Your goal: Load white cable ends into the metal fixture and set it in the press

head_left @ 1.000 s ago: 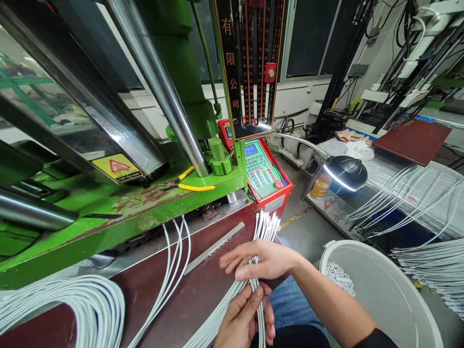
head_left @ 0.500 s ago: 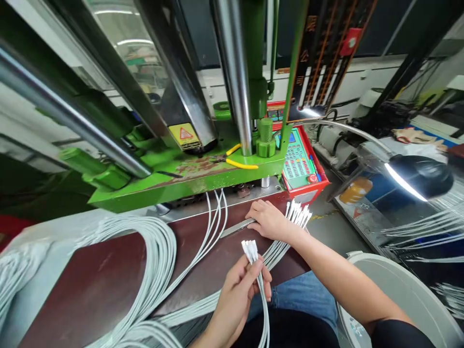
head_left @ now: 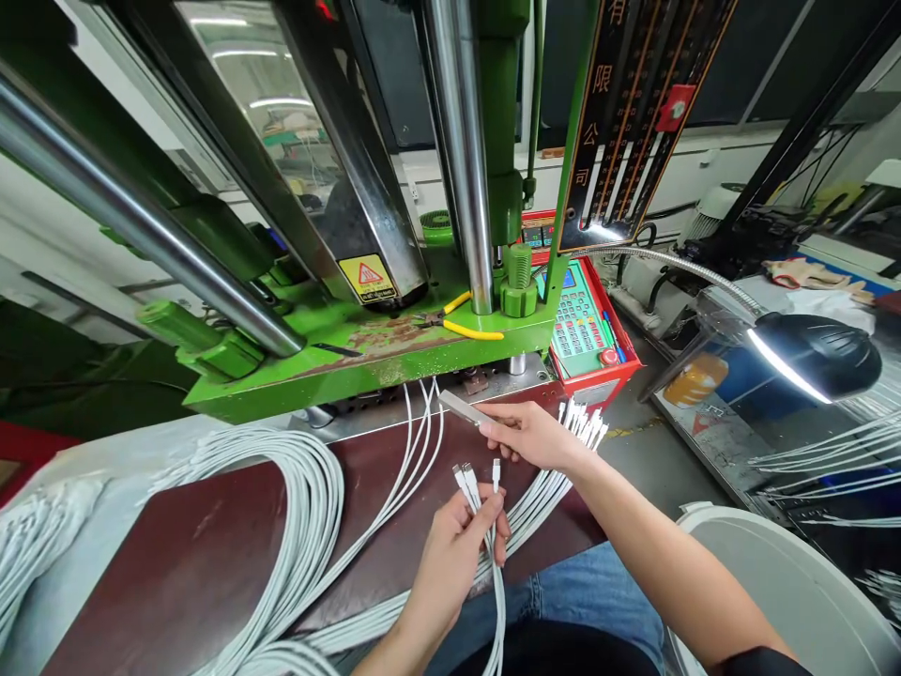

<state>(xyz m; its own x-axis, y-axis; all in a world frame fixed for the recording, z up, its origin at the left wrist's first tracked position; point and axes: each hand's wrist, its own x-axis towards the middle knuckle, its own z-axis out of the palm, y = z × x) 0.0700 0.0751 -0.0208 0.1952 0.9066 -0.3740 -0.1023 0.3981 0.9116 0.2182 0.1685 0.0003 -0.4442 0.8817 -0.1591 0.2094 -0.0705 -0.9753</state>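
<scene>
"What's moved?" would be late: "Metal strip (head_left: 461,409) has risen off the brown board (head_left: 175,563)."

"Yes, pinched by the right hand (head_left: 533,434); the left hand (head_left: 454,543) closes round white cables (head_left: 499,601), plugs now fanned."

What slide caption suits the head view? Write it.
Left hand holds connector-tipped white cables; right hand grips a flat metal bar before a green machine.

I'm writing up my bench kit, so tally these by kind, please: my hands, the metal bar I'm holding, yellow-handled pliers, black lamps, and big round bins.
Hands: 2 (left hand, right hand)
Metal bar: 1
Pliers: 1
Lamp: 1
Bin: 1
Total: 6
</scene>
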